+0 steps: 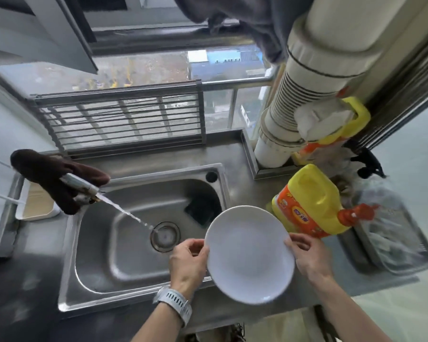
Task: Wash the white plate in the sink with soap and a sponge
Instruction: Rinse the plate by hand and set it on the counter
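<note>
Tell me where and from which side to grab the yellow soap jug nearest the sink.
Grip the yellow soap jug by the moulded handle along its upper back, coming from above and the right with the right hand. It appears tilted, red cap pointing right, so the handle faces up and looks free. The white plate crowds its sink side.

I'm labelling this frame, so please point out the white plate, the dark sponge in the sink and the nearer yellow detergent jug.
white plate (250,255), head view, its centre.
dark sponge (200,208), head view, top face.
yellow detergent jug (307,193), head view, its shoulder.
</note>
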Tool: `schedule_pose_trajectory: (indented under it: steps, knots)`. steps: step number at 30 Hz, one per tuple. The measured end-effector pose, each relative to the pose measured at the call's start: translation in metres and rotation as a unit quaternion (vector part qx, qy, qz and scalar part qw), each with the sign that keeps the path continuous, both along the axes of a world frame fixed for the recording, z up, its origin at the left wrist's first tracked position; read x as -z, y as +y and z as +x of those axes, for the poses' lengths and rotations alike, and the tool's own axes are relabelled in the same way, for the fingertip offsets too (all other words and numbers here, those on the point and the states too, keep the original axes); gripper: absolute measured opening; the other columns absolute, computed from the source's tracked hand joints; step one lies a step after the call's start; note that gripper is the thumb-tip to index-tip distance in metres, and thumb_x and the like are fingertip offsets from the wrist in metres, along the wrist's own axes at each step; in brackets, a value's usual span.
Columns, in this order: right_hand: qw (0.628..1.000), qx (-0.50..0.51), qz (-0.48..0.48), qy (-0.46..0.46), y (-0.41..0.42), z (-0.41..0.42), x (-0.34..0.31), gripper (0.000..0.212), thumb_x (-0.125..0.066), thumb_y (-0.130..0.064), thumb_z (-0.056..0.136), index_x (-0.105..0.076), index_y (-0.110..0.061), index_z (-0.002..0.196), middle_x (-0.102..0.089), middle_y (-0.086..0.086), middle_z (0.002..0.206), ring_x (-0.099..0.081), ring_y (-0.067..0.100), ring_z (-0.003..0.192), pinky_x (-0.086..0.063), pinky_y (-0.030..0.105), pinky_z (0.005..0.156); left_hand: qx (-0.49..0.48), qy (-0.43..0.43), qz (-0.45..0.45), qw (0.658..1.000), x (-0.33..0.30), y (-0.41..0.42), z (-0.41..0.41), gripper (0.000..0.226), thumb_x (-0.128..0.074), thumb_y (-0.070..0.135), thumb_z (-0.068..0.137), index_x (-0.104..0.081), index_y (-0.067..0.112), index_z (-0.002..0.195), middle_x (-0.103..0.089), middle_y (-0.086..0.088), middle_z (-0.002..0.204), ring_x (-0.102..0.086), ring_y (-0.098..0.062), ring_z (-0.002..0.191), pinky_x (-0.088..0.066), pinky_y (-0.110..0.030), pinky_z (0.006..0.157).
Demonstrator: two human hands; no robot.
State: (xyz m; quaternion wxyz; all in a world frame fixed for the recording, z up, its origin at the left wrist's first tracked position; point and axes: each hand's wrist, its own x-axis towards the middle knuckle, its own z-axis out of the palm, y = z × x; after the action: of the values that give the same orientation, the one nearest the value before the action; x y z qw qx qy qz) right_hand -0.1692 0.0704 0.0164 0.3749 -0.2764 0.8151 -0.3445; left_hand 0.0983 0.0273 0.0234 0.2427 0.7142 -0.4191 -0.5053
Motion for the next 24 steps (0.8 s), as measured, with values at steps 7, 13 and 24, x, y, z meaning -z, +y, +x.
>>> schedule_pose_trajectory:
  steps: [7, 13, 24]
  knots:
    - [0.997, 0.051, 0.062, 0.018, 0.022, -0.024, 0.019, 0.013, -0.078, -0.025, 0.084, -0.077, -0.018, 0.095, -0.077, 0.002, 0.088, -0.070, 0.017, 0.082, -0.051, 0.031, 0.075, 0.019, -0.036, 0.031, 0.999, 0.006, 0.019, -0.024, 0.008, -0.075, 0.023, 0.087, -0.074, 0.025, 0.094, -0.075, 0.010, 0.089, -0.071, -0.009, 0.086, -0.062, -0.036, 0.085]
    - [0.992, 0.116, 0.051, 0.006, 0.013, -0.047, 0.022, 0.011, -0.082, -0.020, 0.080, -0.078, -0.017, 0.090, -0.077, 0.003, 0.084, -0.072, 0.025, 0.084, -0.058, 0.042, 0.087, 0.030, -0.046, 0.030, 0.998, 0.008, 0.017, -0.056, 0.011, -0.076, 0.022, 0.085, -0.077, 0.023, 0.095, -0.076, 0.010, 0.088, -0.073, -0.012, 0.084, -0.064, -0.038, 0.082]
    - [0.987, 0.140, 0.074, 0.037, 0.010, -0.096, 0.025, 0.014, -0.083, -0.022, 0.077, -0.080, -0.017, 0.090, -0.077, 0.000, 0.080, -0.072, 0.019, 0.085, -0.054, 0.035, 0.091, 0.058, -0.130, 0.017, 0.990, 0.018, 0.020, -0.112, 0.013, -0.079, 0.031, 0.080, -0.081, 0.025, 0.092, -0.079, 0.010, 0.085, -0.073, -0.012, 0.077, -0.062, -0.031, 0.082]
